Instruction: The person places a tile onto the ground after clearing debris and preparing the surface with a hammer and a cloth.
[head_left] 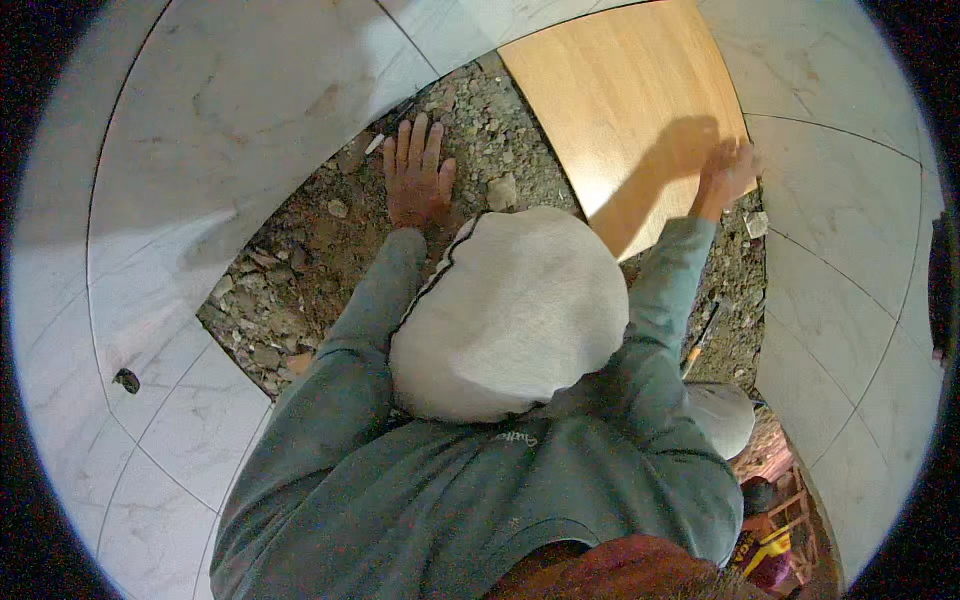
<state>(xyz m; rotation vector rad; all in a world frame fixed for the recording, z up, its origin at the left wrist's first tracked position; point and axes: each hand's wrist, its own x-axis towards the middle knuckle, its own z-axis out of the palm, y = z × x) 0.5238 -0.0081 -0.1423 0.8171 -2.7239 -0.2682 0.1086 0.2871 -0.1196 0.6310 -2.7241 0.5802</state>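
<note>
My left hand lies flat on the rough bed of soil and gravel, fingers stretched out and spread. A small white stick-like piece sits just left of its fingertips. At the right, my right hand is closed at the near right corner of a glossy wood-patterned tile. Its fingers bend at the edge, and their undersides are hidden. The tile lies at the far side of the bed, partly over it, with the shadow of my hand and arm across it. My knee in pale trousers covers the middle.
Pale marbled tiles surround the bed on the left, far side and right. A thin tool with an orange handle lies beside my right forearm. A dark scrap rests at left. Another person appears at lower right.
</note>
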